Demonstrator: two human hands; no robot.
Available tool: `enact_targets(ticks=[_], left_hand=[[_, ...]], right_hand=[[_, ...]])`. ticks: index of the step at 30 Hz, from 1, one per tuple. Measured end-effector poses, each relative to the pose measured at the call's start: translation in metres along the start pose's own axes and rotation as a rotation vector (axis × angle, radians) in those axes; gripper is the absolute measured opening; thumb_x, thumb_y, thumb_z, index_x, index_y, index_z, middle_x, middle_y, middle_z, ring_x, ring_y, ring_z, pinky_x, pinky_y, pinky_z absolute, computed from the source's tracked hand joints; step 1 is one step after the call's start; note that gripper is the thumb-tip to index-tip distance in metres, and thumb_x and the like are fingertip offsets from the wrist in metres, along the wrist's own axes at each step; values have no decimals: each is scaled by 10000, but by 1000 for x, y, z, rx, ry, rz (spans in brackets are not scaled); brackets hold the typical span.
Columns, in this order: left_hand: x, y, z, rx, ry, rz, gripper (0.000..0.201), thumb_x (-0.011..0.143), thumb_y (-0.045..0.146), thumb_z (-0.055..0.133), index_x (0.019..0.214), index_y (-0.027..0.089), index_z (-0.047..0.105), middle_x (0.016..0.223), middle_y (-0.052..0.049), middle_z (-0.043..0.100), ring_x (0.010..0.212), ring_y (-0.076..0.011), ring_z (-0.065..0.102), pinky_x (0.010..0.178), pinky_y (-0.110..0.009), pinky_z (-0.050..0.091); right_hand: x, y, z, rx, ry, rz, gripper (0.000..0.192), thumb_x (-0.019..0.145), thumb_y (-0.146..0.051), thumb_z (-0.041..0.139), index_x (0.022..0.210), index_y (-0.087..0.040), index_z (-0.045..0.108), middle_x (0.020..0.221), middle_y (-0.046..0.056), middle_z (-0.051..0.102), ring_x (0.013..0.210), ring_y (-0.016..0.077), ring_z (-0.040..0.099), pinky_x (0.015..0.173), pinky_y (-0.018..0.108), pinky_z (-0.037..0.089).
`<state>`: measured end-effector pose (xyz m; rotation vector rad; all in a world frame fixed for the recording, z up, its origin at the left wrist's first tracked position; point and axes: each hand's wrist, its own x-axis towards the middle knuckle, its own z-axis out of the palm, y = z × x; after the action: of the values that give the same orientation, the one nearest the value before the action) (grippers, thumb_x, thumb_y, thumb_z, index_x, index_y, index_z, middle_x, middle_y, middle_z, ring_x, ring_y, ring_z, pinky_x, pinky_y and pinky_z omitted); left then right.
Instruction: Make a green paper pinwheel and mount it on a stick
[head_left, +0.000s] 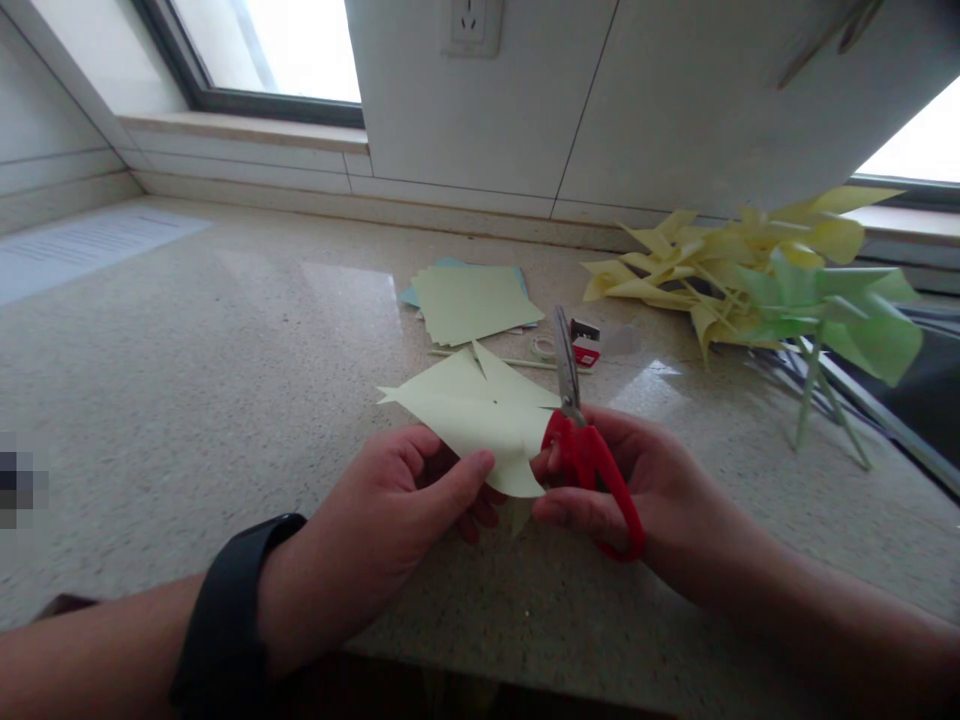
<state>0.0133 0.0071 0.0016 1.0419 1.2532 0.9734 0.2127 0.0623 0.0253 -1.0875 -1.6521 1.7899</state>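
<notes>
A pale yellow-green paper square [480, 410], slit inward from its corners and marked with a small dark dot at its middle, is held up over the counter. My left hand [420, 490] pinches its lower left edge, thumb on top and fingers beneath. Red-handled scissors [600, 480] hang on my right hand [630, 480], their blades pointing up and away from me. The thumb and fingertips of that hand also touch the paper's right corner, which curls. Part of my right fingers is hidden behind the scissor handles.
Beyond the paper lies a stack of paper squares [472, 305]. Nearby are a thin stick [510, 360], a tape roll [541, 347] and a small red box [585, 343]. Yellow pinwheels [697, 260] and a green pinwheel [840, 300] lie at the right. A printed sheet [90, 245] is far left.
</notes>
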Motion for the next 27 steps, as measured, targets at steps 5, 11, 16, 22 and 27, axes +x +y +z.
enact_targets(ticks=[5, 11, 16, 22, 27], left_hand=[[-2, 1, 2, 13, 11, 1, 247, 892, 384, 665, 799, 159, 711, 676, -8, 729, 591, -117, 616, 583, -217, 475], [-3, 4, 3, 15, 6, 9, 218, 867, 382, 686, 817, 172, 719, 689, -11, 730, 609, -134, 628, 572, -226, 483], [-3, 2, 2, -33, -54, 23, 223, 867, 386, 689, 818, 169, 698, 704, -4, 706, 622, -118, 600, 587, -212, 478], [-4, 1, -2, 80, -192, -16, 302, 870, 461, 698, 852, 159, 696, 724, 5, 637, 632, -111, 532, 562, -211, 422], [-5, 0, -2, 69, -217, -40, 333, 871, 489, 696, 883, 156, 699, 743, 2, 634, 640, -108, 521, 564, -209, 405]], right_hand=[[2, 1, -1, -65, 23, 0, 372, 648, -423, 901, 797, -207, 637, 805, 17, 710, 687, 153, 645, 613, 267, 522], [4, 4, 1, -34, 50, 14, 377, 616, -359, 924, 756, -200, 612, 736, -20, 667, 609, 110, 571, 559, 229, 476], [4, 5, 2, -74, 80, 4, 371, 649, -385, 897, 739, -195, 591, 716, -26, 641, 594, 101, 552, 540, 224, 459], [3, 1, 3, -116, 92, -16, 360, 651, -375, 893, 742, -197, 594, 662, -48, 597, 541, 81, 503, 486, 205, 419], [3, -1, 4, -107, 85, -36, 386, 646, -401, 901, 738, -200, 586, 668, -42, 601, 543, 84, 511, 484, 210, 427]])
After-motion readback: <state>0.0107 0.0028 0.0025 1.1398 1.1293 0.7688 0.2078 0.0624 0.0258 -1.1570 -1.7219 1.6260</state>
